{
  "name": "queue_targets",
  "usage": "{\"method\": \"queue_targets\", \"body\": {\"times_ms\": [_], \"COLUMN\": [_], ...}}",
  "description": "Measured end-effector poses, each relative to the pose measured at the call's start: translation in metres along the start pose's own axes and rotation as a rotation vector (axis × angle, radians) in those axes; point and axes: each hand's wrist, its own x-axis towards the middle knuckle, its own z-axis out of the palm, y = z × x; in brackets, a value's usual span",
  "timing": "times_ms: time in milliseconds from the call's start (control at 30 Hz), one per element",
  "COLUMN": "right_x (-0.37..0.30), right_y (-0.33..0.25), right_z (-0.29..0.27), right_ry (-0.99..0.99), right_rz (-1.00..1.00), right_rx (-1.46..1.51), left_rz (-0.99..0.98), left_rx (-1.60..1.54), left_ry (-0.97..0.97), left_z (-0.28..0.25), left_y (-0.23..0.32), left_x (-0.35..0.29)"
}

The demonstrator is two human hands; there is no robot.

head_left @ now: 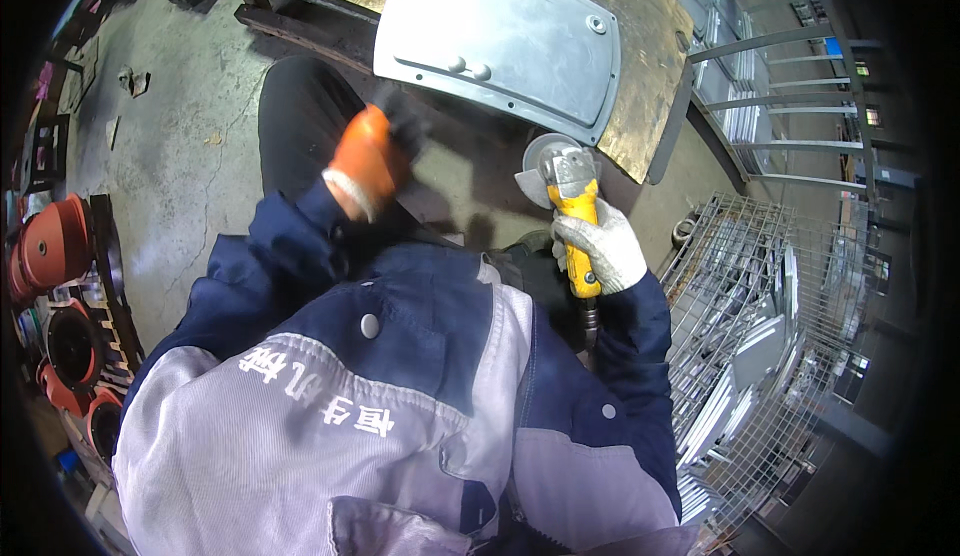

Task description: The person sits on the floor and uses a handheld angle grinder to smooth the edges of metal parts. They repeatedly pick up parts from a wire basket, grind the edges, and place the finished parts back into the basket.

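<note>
My right hand (603,246), in a white knit glove, is wrapped round the yellow body of an angle grinder (575,208). Its grey disc and guard point away from me, close to the near right corner of a flat grey metal panel (500,41). The panel has rounded corners, small edge holes, a round fitting and two small knobs, and lies on a wooden-topped table (655,46). Over my left leg is my left hand (375,156), in an orange glove with a white cuff. Motion smears its fingers into a dark blur, so their pose and any hold are hidden.
At the right stands a wire mesh cage (740,356) with grey metal plates inside. Behind it, a metal rack (770,96) bears stacked panels. Orange-red round castings (50,246) sit at the left. Scraps lie on the concrete floor (190,146).
</note>
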Motion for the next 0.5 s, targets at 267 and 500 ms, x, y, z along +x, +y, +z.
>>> {"method": "queue_targets", "body": {"times_ms": [267, 500], "right_x": [0.059, 0.093], "right_y": [-0.053, -0.07], "right_z": [0.002, 0.004], "right_ry": [-0.146, -0.233], "right_rz": [-0.137, -0.079], "right_rx": [-0.468, -0.461], "left_rz": [-0.313, 0.698], "left_rx": [0.503, 0.771], "left_ry": [-0.853, -0.967], "left_z": [0.053, 0.069], "left_y": [-0.035, -0.043], "left_x": [-0.036, -0.025]}}
